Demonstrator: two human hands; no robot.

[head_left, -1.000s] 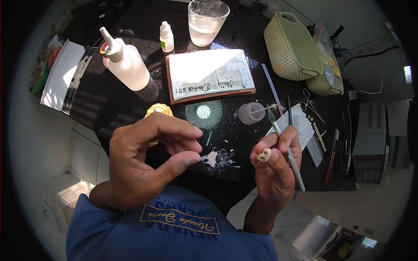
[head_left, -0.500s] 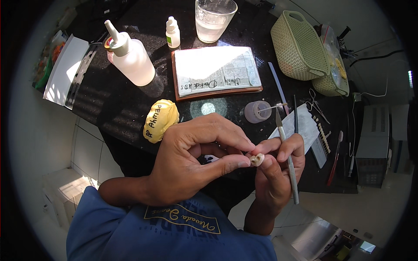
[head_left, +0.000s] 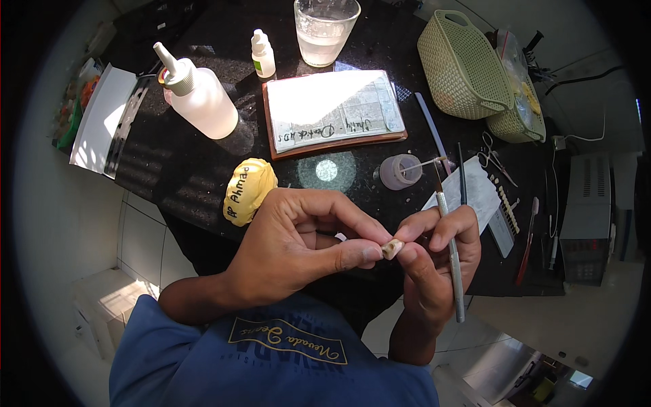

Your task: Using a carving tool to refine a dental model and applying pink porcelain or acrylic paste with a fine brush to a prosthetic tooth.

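A small ivory dental crown (head_left: 391,249), with a brownish hollow facing up, is pinched between my two hands. My left hand (head_left: 285,241) grips it from the left with thumb and forefinger. From the other side, my right hand (head_left: 434,264) meets it with thumb and fingertips. Tucked in the right hand's fingers is a slim metal craft knife (head_left: 455,271), its blade pointing away from me and clear of the crown. Beyond my left wrist lies a yellow plaster dental model (head_left: 250,192) with handwriting on it.
A paper-covered board (head_left: 336,112) lies ahead, behind it a glass of water (head_left: 325,34). White bottles (head_left: 203,102) stand at left. A small open jar (head_left: 400,172) with a stick across it, white paper (head_left: 468,193), scissors (head_left: 496,159), a toothbrush (head_left: 527,241) and baskets (head_left: 461,68) fill the right.
The crown has tilted between my fingertips and shifted slightly left. My right hand has moved a little to the right, with the knife still in it. The whole view has shifted slightly.
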